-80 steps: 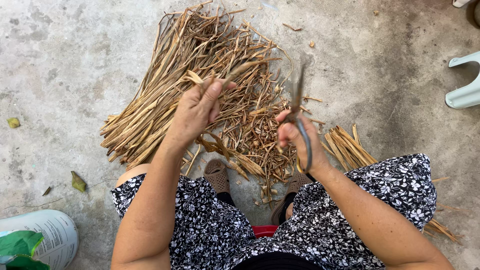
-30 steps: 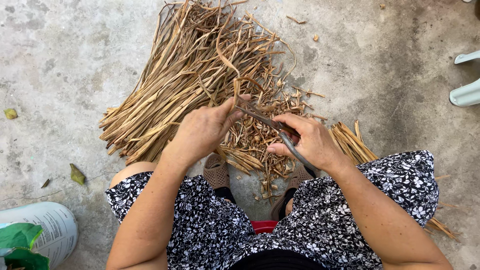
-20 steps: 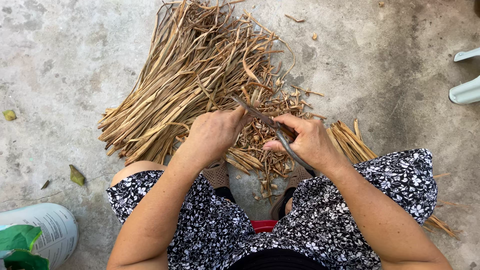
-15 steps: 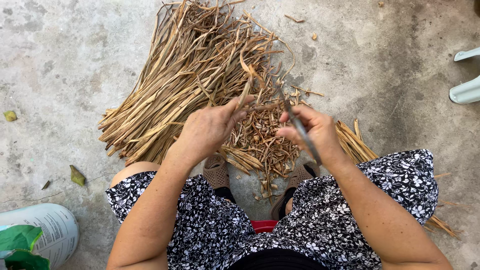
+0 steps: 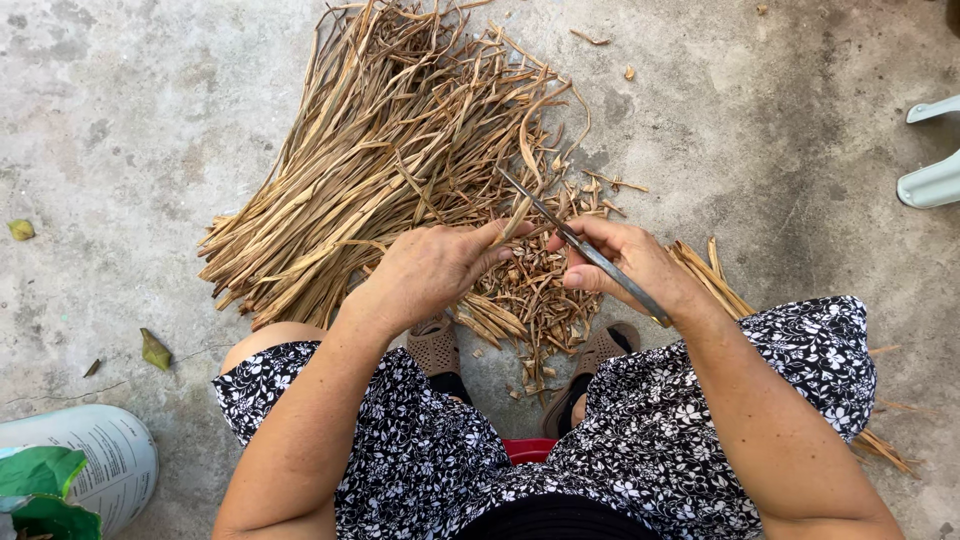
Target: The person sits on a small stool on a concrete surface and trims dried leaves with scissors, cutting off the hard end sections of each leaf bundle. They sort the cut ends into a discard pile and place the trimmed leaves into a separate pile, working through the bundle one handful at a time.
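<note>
My left hand pinches a dry brown stalk by its lower end, the stalk rising from my fingertips. My right hand grips a long thin grey blade, which slants up-left and crosses that stalk near its tip. Both hands hover over a heap of short cut brown pieces. Behind them a large fan of long dried stalks lies on the concrete floor. A smaller bundle of stalks lies by my right wrist.
My knees in a black-and-white flowered dress and brown sandals frame the heap. A white sack with green contents sits bottom left. A pale plastic object is at the right edge. Small leaves dot the floor.
My hands had come together with the blade across the stalk, drew apart briefly, and now meet again lower over the cut pieces. The stalk in my left hand looks shorter.
</note>
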`<state>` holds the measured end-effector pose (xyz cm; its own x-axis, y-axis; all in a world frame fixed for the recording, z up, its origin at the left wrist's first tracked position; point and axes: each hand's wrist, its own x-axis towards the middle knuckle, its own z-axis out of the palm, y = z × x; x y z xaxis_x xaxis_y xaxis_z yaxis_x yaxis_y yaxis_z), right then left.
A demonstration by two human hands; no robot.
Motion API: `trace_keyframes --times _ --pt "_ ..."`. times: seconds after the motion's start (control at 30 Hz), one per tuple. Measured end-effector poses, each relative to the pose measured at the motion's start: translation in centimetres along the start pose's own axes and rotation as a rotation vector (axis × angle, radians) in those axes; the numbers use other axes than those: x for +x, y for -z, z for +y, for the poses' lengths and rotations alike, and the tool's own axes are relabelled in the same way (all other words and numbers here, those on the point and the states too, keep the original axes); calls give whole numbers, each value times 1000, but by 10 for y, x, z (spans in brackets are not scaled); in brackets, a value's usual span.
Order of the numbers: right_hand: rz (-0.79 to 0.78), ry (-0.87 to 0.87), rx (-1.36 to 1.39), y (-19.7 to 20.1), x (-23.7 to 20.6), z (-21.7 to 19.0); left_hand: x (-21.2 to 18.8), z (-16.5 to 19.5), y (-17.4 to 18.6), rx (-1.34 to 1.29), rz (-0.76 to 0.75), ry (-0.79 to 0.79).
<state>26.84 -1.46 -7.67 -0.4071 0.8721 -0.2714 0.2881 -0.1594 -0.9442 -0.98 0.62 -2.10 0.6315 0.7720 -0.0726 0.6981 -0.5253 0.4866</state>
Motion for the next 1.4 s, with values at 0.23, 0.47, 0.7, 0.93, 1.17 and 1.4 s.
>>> trace_keyframes --times 0.23,0.47,0.7,0.93,1.17,1.4 --pt "229 -98 304 3 10 13 6 -9 1 -82 -28 129" --pt "362 151 398 -14 16 -8 16 -9 18 -900 399 94" --pt "171 269 192 -68 15 -21 44 44 4 -1572 502 -238" --pt "409 260 193 -47 11 -37 52 45 -2 -1306 615 -391" --pt "595 502 696 16 -35 -60 77 35 -61 -761 -118 -105" --pt "751 524 654 111 -112 -12 91 16 -86 -574 -218 1"
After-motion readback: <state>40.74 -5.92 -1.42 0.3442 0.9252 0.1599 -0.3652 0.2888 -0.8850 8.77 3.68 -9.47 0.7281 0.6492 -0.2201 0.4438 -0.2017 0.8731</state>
